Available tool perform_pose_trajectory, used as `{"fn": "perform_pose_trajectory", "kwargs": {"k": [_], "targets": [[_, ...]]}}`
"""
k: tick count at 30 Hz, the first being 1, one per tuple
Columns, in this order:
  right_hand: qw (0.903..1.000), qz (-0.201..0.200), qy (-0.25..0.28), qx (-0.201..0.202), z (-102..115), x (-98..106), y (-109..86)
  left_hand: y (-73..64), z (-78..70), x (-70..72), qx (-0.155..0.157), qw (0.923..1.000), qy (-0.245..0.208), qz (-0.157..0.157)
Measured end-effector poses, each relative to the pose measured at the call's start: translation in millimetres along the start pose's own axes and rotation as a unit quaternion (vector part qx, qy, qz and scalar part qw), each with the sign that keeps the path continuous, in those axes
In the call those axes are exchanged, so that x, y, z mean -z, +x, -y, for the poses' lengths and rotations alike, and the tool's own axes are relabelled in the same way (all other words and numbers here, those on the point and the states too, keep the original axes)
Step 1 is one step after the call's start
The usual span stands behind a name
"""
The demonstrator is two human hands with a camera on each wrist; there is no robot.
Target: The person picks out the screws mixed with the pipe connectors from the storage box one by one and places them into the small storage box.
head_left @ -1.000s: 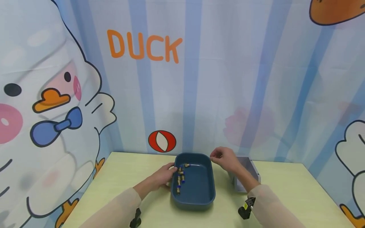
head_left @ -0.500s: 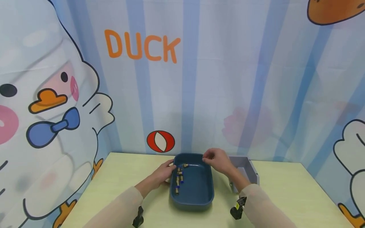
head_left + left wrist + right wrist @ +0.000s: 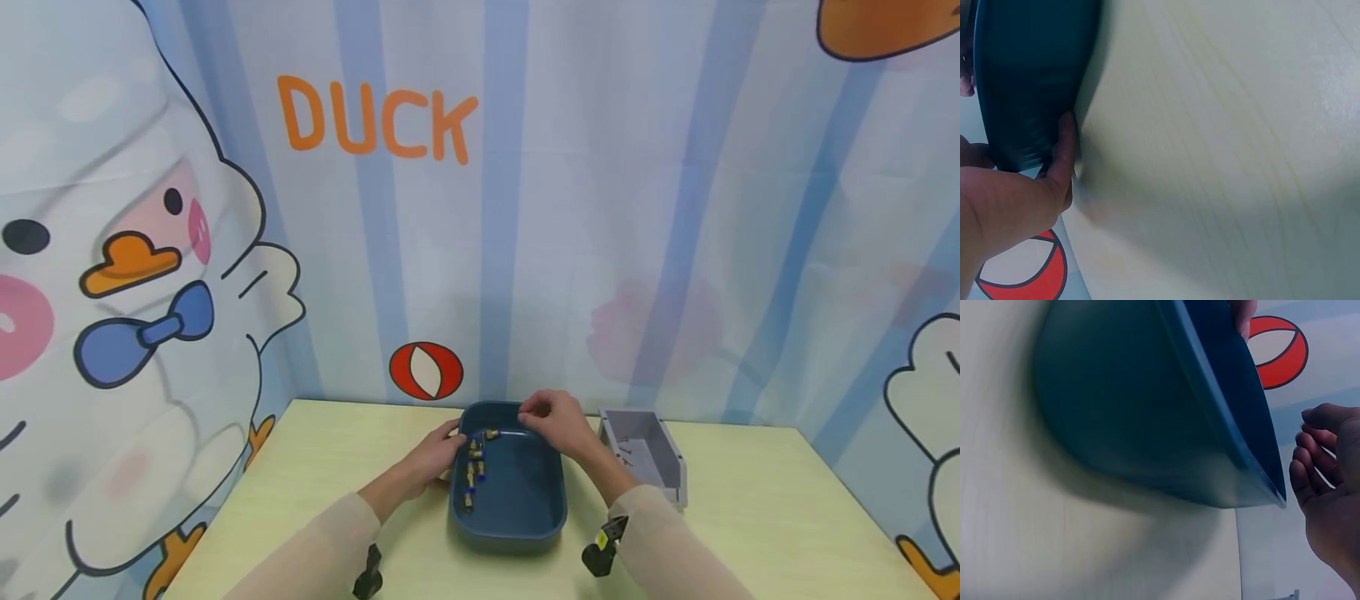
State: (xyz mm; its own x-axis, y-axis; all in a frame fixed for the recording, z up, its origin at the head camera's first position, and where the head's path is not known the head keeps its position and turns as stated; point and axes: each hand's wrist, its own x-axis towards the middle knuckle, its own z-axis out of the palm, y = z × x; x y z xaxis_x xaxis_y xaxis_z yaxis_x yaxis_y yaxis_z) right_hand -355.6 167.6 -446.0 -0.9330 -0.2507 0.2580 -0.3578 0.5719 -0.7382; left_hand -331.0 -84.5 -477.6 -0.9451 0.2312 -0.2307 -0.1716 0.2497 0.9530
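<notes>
A dark blue rectangular tub (image 3: 521, 492) stands at the middle of the table. Several small brass fittings with blue ends (image 3: 470, 477) lie along its left side inside. My left hand (image 3: 433, 457) grips the tub's left rim, thumb over the edge and fingers beneath; in the left wrist view its fingers (image 3: 1065, 147) press the outer wall. Over the tub's far right rim hovers my right hand (image 3: 553, 419), fingers loosely curled. Seen in the right wrist view, its thumb and fingertips (image 3: 1299, 469) are close together beyond the rim, and nothing shows between them.
A grey open box (image 3: 670, 468) stands right of the tub, near the back edge, with a few small screws (image 3: 626, 448) inside. Behind the pale yellow table (image 3: 750, 508) hangs a printed curtain (image 3: 570, 208) with ducks.
My right hand has moved left, from between the grey box and the tub to above the tub's far right part, uncovering the box. My left hand keeps its hold on the rim.
</notes>
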Motion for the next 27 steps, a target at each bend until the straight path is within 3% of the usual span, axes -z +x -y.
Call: {"fn": "perform_pose_trajectory", "kwargs": {"k": [14,27], "targets": [[0.9994,-0.015,0.031,-0.002,7.6,-20.7,1.6,-2.1,2.9,-0.7,-0.005,1.0,-0.002,0.002],[0.9994,-0.026,0.024,-0.001,10.9,-36.6,8.3,1.0,5.4,0.9,-0.003,1.0,0.003,0.007]]}}
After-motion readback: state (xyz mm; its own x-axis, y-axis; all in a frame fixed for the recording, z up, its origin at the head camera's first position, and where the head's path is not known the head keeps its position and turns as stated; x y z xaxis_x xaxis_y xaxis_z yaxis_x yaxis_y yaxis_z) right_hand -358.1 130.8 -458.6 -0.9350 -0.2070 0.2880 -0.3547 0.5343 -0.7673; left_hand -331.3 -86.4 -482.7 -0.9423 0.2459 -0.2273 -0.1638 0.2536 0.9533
